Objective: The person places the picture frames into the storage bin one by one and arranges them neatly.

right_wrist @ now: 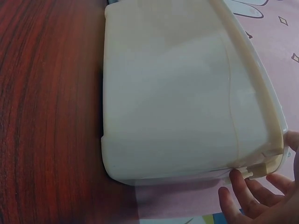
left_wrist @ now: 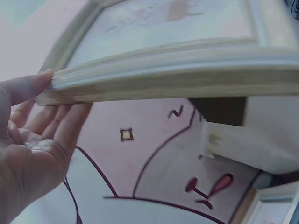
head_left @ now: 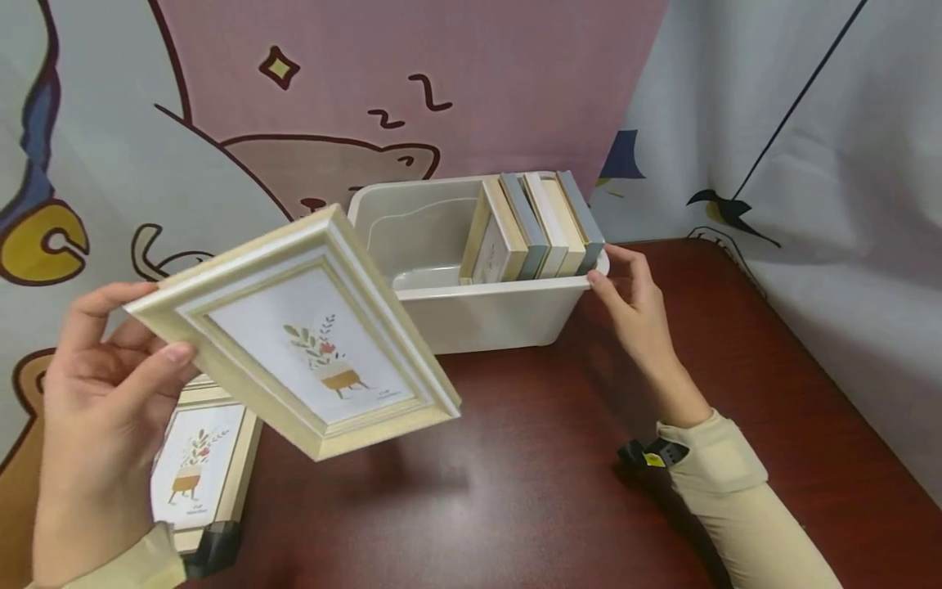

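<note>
Glare marks the table [head_left: 456,523]; the left-wrist view is hazy.

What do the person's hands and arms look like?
The sleeves are pale beige. By the right cuff is a black strap with a yellow patch; something black shows by the left cuff too. The hands are bare, with no gloves.

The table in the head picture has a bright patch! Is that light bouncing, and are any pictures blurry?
Head view: yes, probably light reflecting off the shiny wooden table, with a soft shadow below the picture frame; left wrist view: that frame looks blurry, and the upper left is washed-out pale; right wrist view: the plastic bin has clearer edges.
</note>
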Available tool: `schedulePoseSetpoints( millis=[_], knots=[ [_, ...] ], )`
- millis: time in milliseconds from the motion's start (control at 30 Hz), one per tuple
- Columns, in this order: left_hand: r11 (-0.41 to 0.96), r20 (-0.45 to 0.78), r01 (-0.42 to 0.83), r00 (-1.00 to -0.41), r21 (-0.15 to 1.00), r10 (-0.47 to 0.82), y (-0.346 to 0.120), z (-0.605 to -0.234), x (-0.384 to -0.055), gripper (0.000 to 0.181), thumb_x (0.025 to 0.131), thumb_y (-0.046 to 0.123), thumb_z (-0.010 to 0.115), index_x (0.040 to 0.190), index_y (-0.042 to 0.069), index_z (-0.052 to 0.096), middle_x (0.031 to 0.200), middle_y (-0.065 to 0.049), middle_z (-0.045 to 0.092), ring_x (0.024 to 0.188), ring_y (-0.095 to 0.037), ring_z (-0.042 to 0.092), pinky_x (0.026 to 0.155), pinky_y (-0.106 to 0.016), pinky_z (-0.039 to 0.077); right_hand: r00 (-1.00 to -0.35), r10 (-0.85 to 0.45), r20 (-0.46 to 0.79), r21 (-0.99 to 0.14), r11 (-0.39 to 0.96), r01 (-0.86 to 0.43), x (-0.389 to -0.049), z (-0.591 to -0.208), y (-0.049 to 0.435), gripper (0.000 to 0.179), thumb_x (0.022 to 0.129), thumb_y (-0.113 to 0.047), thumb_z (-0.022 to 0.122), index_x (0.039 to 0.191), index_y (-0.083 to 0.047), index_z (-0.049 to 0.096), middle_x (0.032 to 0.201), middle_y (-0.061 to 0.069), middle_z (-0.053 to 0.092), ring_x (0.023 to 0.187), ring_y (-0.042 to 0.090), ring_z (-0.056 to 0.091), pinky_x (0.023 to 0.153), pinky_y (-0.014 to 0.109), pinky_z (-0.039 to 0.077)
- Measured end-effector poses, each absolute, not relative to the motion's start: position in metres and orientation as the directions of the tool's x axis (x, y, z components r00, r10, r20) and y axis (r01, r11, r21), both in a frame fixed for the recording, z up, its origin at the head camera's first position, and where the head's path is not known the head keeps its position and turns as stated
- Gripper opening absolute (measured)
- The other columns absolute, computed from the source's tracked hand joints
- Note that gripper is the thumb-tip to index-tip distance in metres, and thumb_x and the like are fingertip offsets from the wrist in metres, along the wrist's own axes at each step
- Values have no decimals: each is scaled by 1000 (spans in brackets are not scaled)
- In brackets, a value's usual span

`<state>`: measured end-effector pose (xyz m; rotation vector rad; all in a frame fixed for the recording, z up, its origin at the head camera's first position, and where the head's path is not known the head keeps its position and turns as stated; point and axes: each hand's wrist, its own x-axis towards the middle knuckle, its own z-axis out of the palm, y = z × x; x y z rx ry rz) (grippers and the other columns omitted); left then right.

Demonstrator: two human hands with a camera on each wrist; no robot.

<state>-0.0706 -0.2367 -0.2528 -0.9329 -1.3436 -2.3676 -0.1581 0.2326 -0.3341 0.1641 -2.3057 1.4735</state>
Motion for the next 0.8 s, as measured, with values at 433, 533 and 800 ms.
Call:
schedulePoseSetpoints(
  millis=[433,533,800],
  knots=[
    [-517,672,675,-703,527,-232,-179,-194,-106,52,81,-27,60,123,-5,40,112,-29,65,94,-33,64,70,-31,58,-910,122,395,-838,454,-303,-160,-334,234,48,100,-19,58,146,-9,46,129,15,63,89,-9,60,78,4,46],
    [-482,675,699,-690,528,-260,-161,-186,-122,49,82,-21,64,120,-1,41,112,-25,65,99,-33,63,75,-33,58,-909,123,399,-835,459,-304,-160,-333,235,48,100,-19,58,145,-9,46,128,15,63,87,-11,59,77,4,46],
    [-293,647,670,-740,682,-183,-133,-200,-175,41,88,-23,45,113,10,49,113,-11,63,98,-21,61,67,-21,51,-912,106,396,-834,457,-310,-156,-333,234,47,100,-19,58,144,-8,46,129,16,63,88,-9,60,77,4,48]
  ],
)
